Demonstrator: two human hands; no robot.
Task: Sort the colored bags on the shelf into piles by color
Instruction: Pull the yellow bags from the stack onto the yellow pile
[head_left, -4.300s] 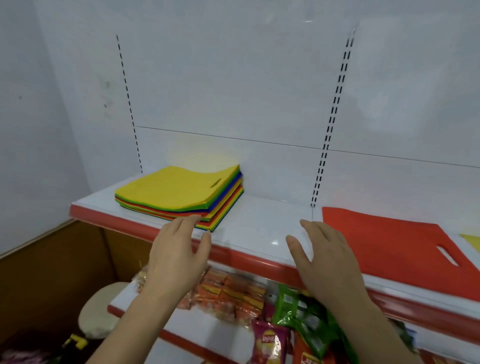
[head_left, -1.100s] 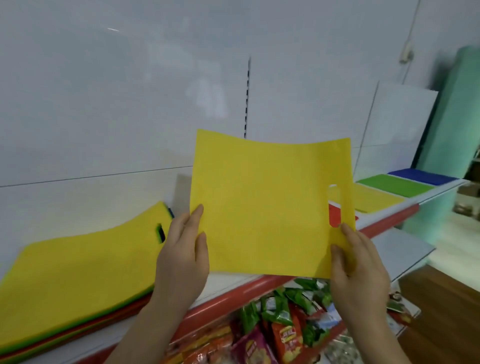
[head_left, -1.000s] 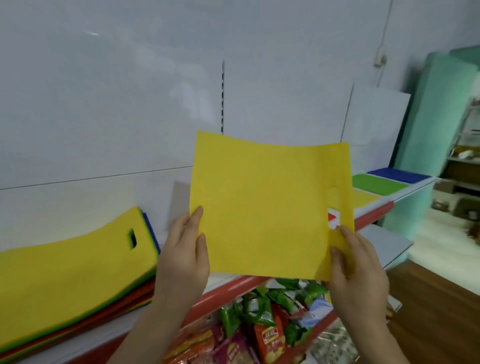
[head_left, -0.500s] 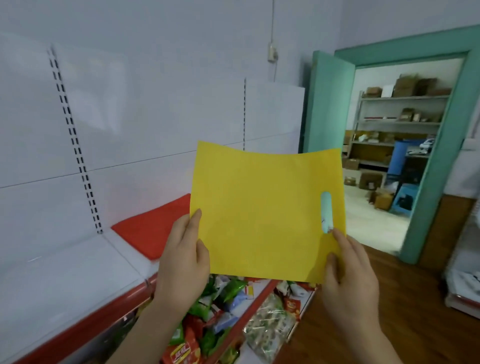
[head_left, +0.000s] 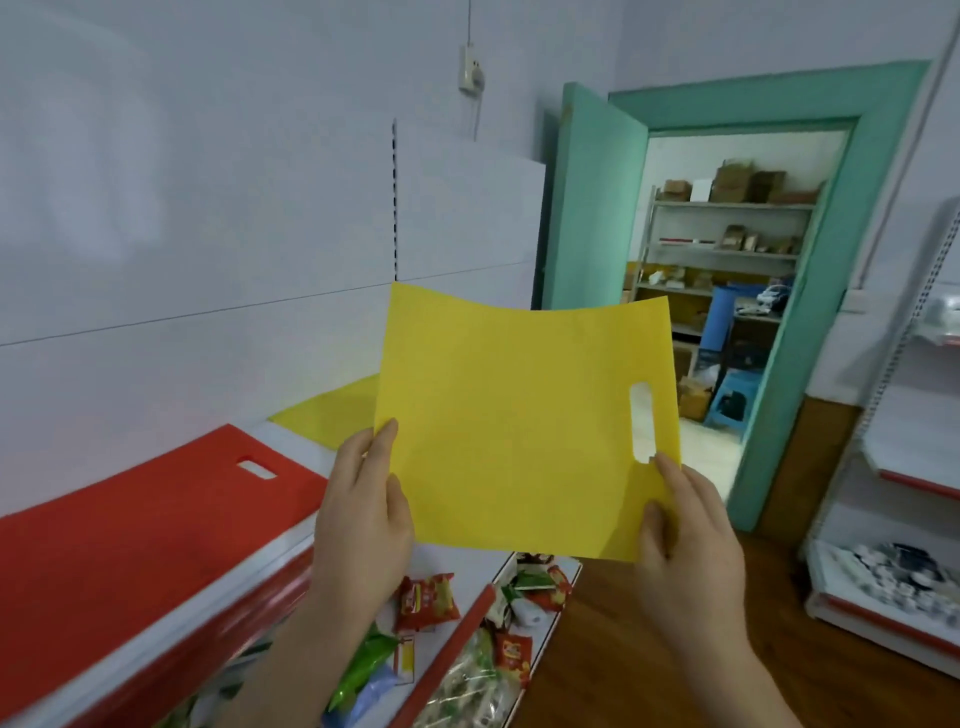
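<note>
I hold a flat yellow bag (head_left: 519, 421) upright in front of me, its handle slot on the right side. My left hand (head_left: 363, 514) pinches its lower left edge and my right hand (head_left: 685, 535) grips its lower right corner below the slot. On the white shelf (head_left: 306, 452) at the left lies a flat red bag (head_left: 140, 519). Behind the held bag, a second yellow bag (head_left: 332, 415) lies flat on the shelf, mostly hidden. The mixed stack of bags is out of view.
The shelf's red front edge (head_left: 249, 613) runs below my left hand. A lower shelf holds snack packets (head_left: 431, 603). A teal door (head_left: 587, 208) stands open to a storeroom on the right. Another white shelf unit (head_left: 893, 519) stands at the far right on the wooden floor.
My view has swung right along the shelf with the yellow bag still held in both hands. The mixed stack went out of view; the red bag and the second yellow bag are now closer.
</note>
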